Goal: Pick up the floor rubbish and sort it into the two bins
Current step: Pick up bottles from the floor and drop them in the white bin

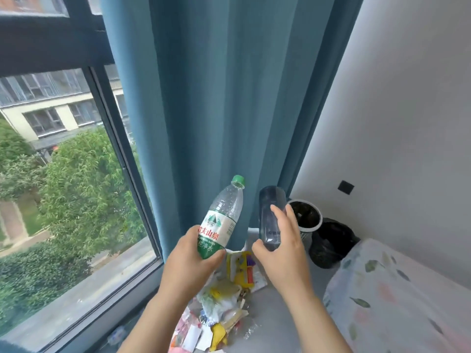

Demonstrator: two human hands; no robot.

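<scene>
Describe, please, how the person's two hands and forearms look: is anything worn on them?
Both are bare. The left hand and the right hand wear no gloves, and no ring, watch or bracelet shows on the sides that face the camera. No sleeve appears on either forearm as far as the bottom edge of the picture. No tattoo or plaster shows.

Teal curtain (216,98) beside a dark-framed window (63,161), white wall (407,98), grey floor (267,307), leaf-patterned bedding (395,301) at right.

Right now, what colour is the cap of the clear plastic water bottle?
The clear plastic water bottle's cap is green; head view.
</scene>
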